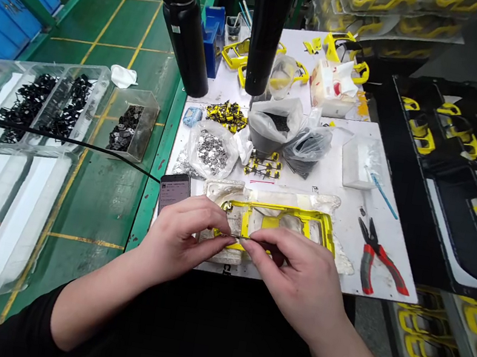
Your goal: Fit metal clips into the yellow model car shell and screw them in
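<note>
A yellow plastic frame (287, 215) lies in a clear moulded holder (281, 197) on the white work mat, close to the near edge. My left hand (182, 236) and my right hand (295, 278) meet over the frame's near rail. Both are pinched, fingertips nearly touching, on a thin metal strip (239, 238) held level between them. The near rail under the fingers is hidden.
Red-handled pliers (374, 258) lie right of the frame, a phone (173, 190) left of it. Bags of small metal and black parts (213, 149) sit behind, with yellow-black pieces (226, 115). Clear trays of black parts (43, 104) stand at left. Black trays of yellow frames (467, 139) fill the right.
</note>
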`<state>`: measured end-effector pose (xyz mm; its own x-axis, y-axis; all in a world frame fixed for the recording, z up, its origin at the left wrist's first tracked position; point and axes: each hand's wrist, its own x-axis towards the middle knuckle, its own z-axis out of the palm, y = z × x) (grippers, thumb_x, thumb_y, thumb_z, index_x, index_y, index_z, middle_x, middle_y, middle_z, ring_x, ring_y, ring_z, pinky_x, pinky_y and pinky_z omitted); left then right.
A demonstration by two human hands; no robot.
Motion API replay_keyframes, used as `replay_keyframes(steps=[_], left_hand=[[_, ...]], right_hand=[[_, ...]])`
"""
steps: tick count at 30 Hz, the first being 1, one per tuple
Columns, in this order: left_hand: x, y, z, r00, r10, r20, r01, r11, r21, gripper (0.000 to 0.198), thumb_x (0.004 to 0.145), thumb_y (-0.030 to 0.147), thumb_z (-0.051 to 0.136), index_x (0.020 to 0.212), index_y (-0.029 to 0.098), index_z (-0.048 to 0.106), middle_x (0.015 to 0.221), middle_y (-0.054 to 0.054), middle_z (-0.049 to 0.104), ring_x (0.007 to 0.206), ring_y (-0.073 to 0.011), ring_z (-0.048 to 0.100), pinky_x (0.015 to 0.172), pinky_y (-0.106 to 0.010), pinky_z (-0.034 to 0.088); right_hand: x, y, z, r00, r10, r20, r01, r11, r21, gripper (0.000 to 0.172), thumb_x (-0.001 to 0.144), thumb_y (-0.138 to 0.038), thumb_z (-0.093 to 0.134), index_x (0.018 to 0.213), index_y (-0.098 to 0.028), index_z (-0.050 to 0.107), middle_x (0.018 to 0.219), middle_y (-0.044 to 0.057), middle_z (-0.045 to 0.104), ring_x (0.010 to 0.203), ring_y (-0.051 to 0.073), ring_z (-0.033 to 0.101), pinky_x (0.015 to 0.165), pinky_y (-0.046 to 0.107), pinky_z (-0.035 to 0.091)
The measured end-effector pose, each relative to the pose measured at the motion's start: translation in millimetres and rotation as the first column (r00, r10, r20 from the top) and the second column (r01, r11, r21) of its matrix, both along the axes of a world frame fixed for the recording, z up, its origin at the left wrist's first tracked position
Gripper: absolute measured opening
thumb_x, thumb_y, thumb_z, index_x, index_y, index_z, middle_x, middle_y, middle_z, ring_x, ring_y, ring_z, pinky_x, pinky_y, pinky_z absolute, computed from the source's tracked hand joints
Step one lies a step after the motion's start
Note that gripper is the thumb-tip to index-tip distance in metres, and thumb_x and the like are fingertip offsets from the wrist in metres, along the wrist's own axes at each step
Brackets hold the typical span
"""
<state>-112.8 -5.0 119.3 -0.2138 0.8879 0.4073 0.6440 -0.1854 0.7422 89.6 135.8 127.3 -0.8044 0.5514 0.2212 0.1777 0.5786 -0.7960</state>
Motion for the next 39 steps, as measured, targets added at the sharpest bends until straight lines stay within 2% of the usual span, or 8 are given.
replay_keyframes(steps=[5, 18, 21, 24, 30, 39], left_hand=[[-1.2, 0.8, -3.0, 1.0, 0.008, 0.003, -0.008, 1.0, 0.008, 0.016, 0.099, 0.013, 0.089, 0.103, 0.02, 0.075, 0.096, -0.003, 0.081, 0.091, -0.0167, 0.077, 0.084, -0.029, 0.063], [-5.5, -1.0, -7.8, 0.995, 0.079, -0.056, -0.079, 0.997, 0.0, 0.016, 0.1, 0.015, 0.088, 0.104, 0.021, 0.074, 0.097, -0.004, 0.079, 0.09, -0.0179, 0.076, 0.083, -0.031, 0.062], [-9.0, -2.4, -10.1, 0.988, 0.106, -0.108, -0.11, 0.993, -0.033, 0.023, 0.098, 0.02, 0.091, 0.11, 0.02, 0.072, 0.102, -0.005, 0.081, 0.096, -0.0197, 0.077, 0.089, -0.033, 0.062], [-14.0, -5.3, -12.7, 0.971, 0.15, -0.184, -0.169, 0.982, -0.088, 0.036, 0.095, 0.029, 0.096, 0.119, 0.02, 0.071, 0.109, -0.006, 0.082, 0.103, -0.0235, 0.077, 0.096, -0.037, 0.061], [-16.3, -10.3, -18.3, 0.954, 0.156, -0.257, -0.2, 0.968, -0.154, 0.01, 0.105, 0.025, 0.083, 0.108, 0.021, 0.074, 0.105, -0.005, 0.08, 0.099, -0.0222, 0.075, 0.088, -0.034, 0.059], [-11.2, -11.3, -30.5, 0.945, 0.1, -0.31, -0.161, 0.971, -0.178, 0.004, 0.107, 0.022, 0.078, 0.111, 0.02, 0.077, 0.104, -0.005, 0.08, 0.092, -0.0218, 0.072, 0.084, -0.037, 0.059]], right_hand=[[-3.9, 3.2, 0.0, 1.0, 0.015, 0.011, -0.015, 1.0, 0.015, 0.007, 0.103, -0.018, 0.086, 0.102, -0.024, 0.081, 0.089, -0.006, 0.081, 0.076, 0.015, 0.075, 0.076, 0.026, 0.057], [-14.7, 8.4, -5.0, 0.998, 0.051, 0.036, -0.052, 0.998, 0.04, 0.005, 0.105, -0.02, 0.084, 0.104, -0.024, 0.081, 0.096, -0.003, 0.084, 0.081, 0.016, 0.077, 0.077, 0.027, 0.055], [-17.1, 13.2, -10.7, 0.997, 0.041, 0.067, -0.046, 0.996, 0.078, 0.003, 0.107, -0.022, 0.083, 0.106, -0.024, 0.081, 0.1, -0.004, 0.085, 0.085, 0.017, 0.078, 0.079, 0.029, 0.054], [-22.1, 21.5, -17.9, 0.99, -0.013, 0.139, -0.012, 0.984, 0.18, 0.007, 0.109, -0.028, 0.081, 0.103, -0.024, 0.082, 0.098, -0.004, 0.085, 0.086, 0.018, 0.078, 0.08, 0.032, 0.052], [-34.7, 30.6, -25.3, 0.947, -0.07, 0.314, -0.032, 0.95, 0.309, 0.023, 0.111, -0.037, 0.077, 0.093, -0.024, 0.08, 0.088, -0.002, 0.081, 0.081, 0.02, 0.075, 0.071, 0.036, 0.042], [-39.5, 27.6, -29.6, 0.918, -0.077, 0.388, -0.069, 0.934, 0.349, 0.024, 0.112, -0.039, 0.076, 0.093, -0.025, 0.079, 0.09, -0.001, 0.082, 0.081, 0.021, 0.075, 0.068, 0.038, 0.036]])
